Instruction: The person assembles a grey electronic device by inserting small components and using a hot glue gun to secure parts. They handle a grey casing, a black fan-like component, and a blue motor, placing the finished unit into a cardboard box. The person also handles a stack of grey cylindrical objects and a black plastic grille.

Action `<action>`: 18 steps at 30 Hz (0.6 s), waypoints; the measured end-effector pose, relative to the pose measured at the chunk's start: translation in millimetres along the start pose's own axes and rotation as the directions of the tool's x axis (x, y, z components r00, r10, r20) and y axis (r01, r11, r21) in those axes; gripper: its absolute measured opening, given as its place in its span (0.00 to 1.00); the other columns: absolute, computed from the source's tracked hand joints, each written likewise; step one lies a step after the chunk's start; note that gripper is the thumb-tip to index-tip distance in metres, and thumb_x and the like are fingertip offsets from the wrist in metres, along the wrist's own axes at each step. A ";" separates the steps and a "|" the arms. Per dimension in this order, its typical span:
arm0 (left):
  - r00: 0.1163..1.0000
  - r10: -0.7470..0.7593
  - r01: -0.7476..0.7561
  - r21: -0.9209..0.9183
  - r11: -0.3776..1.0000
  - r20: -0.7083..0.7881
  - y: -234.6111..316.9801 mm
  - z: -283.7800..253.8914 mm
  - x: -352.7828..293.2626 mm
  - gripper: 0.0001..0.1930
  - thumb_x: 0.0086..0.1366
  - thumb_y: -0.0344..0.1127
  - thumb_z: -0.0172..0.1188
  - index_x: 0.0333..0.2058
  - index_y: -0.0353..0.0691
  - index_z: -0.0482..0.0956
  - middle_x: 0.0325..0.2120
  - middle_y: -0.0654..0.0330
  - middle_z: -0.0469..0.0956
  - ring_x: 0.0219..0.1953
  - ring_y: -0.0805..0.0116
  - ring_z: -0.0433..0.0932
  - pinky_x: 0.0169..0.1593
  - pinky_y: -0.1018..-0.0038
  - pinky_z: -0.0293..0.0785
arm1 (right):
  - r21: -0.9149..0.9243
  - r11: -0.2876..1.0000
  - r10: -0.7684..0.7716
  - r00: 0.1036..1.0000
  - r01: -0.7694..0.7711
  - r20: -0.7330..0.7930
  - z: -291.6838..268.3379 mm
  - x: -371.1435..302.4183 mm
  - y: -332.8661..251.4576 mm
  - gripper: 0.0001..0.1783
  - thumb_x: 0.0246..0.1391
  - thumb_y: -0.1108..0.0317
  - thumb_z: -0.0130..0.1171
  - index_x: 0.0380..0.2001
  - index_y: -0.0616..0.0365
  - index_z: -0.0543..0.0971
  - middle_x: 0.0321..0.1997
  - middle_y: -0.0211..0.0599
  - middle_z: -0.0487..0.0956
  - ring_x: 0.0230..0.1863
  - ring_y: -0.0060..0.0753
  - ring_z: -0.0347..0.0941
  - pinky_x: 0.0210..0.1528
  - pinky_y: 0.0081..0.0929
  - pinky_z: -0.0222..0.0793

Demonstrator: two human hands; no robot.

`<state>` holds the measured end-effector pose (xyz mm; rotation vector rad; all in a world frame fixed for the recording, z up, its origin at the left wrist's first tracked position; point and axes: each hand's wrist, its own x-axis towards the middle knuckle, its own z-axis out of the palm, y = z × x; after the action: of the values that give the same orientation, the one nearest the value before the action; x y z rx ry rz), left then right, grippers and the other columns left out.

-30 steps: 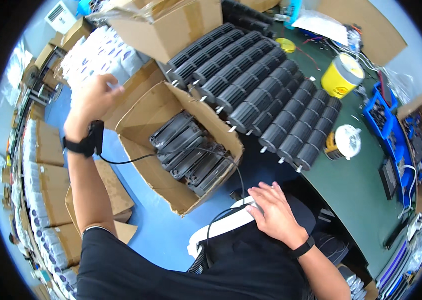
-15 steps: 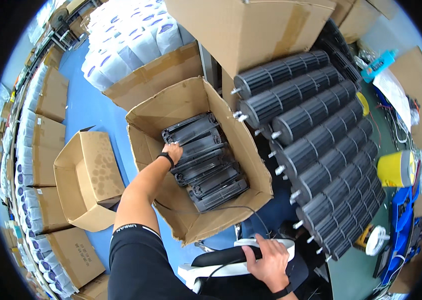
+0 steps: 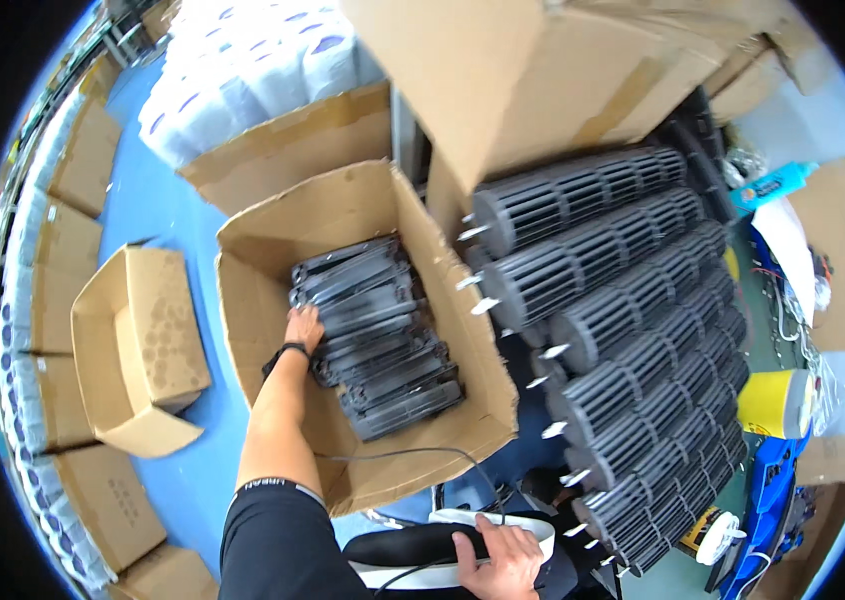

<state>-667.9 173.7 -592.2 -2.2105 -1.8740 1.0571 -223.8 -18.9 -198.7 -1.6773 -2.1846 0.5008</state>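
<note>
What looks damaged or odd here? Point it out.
The small open carton on the floor, left of the box of black parts, has dark round blotches on its side that look like stains. A black cable also crosses the box's near end, an odd place for it.

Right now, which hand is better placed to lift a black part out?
Probably left: the left hand is inside the carton, at the black parts; the right hand is outside it.

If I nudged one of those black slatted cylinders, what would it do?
A black slatted cylinder would probably roll, being round, though close neighbours might stop it. Thin slats with gaps suggest it's light for its size; the crosswise rings likely keep it fairly stiff.
</note>
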 end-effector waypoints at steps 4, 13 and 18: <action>0.998 -0.051 0.049 -0.050 0.998 -0.041 -2.0 16.7 -1.8 0.13 0.72 0.42 0.56 0.44 0.58 0.91 0.54 0.66 0.78 0.63 0.63 0.71 0.54 0.53 0.71 | 0.075 0.997 0.026 1.000 -0.026 -0.005 1.5 -6.1 2.2 0.20 0.56 0.60 0.72 0.46 0.64 0.85 0.31 0.45 0.82 0.33 0.50 0.80 0.39 0.45 0.75; 0.979 0.202 -0.200 -0.126 0.972 0.002 -15.3 -95.8 -15.5 0.17 0.71 0.42 0.57 0.53 0.42 0.85 0.61 0.51 0.73 0.69 0.51 0.65 0.67 0.50 0.67 | 0.051 0.998 0.048 0.994 -0.044 -0.093 9.6 -16.2 15.6 0.21 0.61 0.49 0.67 0.37 0.60 0.85 0.22 0.36 0.78 0.27 0.41 0.79 0.34 0.36 0.74; 0.837 0.546 -0.511 -0.300 0.805 0.039 -88.0 -225.5 -51.8 0.13 0.63 0.47 0.69 0.37 0.45 0.88 0.37 0.51 0.86 0.51 0.48 0.80 0.56 0.56 0.77 | 0.144 0.989 0.021 0.993 -0.037 0.112 1.7 -20.1 12.8 0.24 0.68 0.50 0.55 0.32 0.63 0.81 0.31 0.48 0.83 0.37 0.50 0.82 0.46 0.42 0.75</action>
<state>-625.7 235.2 -356.1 -3.0221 -1.5481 1.0610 -208.9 -35.4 -207.3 -1.6408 -2.1438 0.7591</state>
